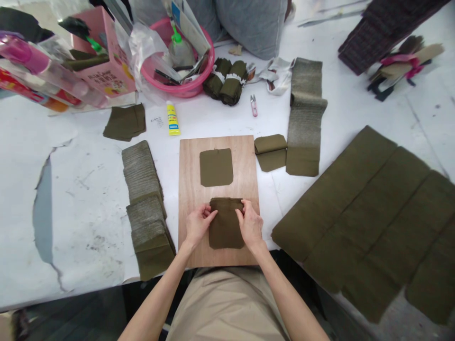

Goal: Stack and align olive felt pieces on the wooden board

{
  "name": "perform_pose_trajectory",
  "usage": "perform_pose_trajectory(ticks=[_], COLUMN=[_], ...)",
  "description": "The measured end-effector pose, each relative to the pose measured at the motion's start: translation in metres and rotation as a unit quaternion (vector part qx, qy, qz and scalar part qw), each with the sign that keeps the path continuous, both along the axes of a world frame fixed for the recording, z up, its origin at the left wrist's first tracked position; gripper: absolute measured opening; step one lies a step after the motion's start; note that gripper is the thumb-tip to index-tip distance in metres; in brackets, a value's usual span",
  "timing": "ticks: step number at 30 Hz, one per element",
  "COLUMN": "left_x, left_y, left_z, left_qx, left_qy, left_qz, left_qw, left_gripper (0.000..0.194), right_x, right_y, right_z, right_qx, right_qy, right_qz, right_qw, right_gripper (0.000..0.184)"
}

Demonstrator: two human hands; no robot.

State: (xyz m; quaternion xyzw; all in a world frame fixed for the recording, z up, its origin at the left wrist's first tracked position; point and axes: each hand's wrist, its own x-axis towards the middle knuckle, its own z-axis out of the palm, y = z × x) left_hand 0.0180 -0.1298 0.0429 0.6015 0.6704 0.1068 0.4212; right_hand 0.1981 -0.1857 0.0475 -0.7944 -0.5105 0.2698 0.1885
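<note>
Pinched the upper left edge of the held olive piece [226, 232] between thumb and fingers of the left hand [199, 224], and its upper right corner with the right hand [250, 224], both closed on the cloth. Had that piece at lower centre of the frame, flat over the wooden board [188, 199], with bare wood on either side and a narrow strip below. Saw the square patch [216, 167] just above it on the board, apart from it, with open wood around all four edges.

Found the layered strips [142, 189] left of the board, close to its edge, and the folded patch [270, 152] near its upper right edge, beside the ribbed strip [306, 123]. Saw large panels [369, 222] across the lower right, running past the front edge of the white surface [88, 189]. Noted the yellow tube [173, 118] and snips [253, 105] above the board, the pink basin [177, 90] at top centre-left, and wide room at far left.
</note>
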Motion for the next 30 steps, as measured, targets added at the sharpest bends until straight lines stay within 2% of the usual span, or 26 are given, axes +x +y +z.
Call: perform_pose_trajectory(ticks=[12, 19, 26, 30], left_x=[-0.001, 0.003, 0.004, 0.005], left_y=[0.002, 0.005, 0.005, 0.003], left_z=[0.000, 0.006, 0.008, 0.009], left_qx=[0.000, 0.007, 0.014, 0.015], left_qy=[0.018, 0.038, 0.060, 0.066], left_qz=[-0.028, -0.038, -0.039, -0.037], left_qw=[0.999, 0.999, 0.997, 0.997], left_gripper=[0.028, 0.023, 0.023, 0.022], right_x=[0.000, 0.000, 0.009, 0.011], right_y=[0.003, 0.007, 0.017, 0.023], right_z=[0.003, 0.009, 0.012, 0.009], right_qx=[-0.026, -0.044, 0.018, 0.021], right_qy=[-0.006, -0.045, -0.040, -0.036], right_qz=[0.008, 0.027, 0.086, 0.097], right_qw=[1.000, 0.998, 0.995, 0.994], right_gripper=[0.027, 0.027, 0.019, 0.016])
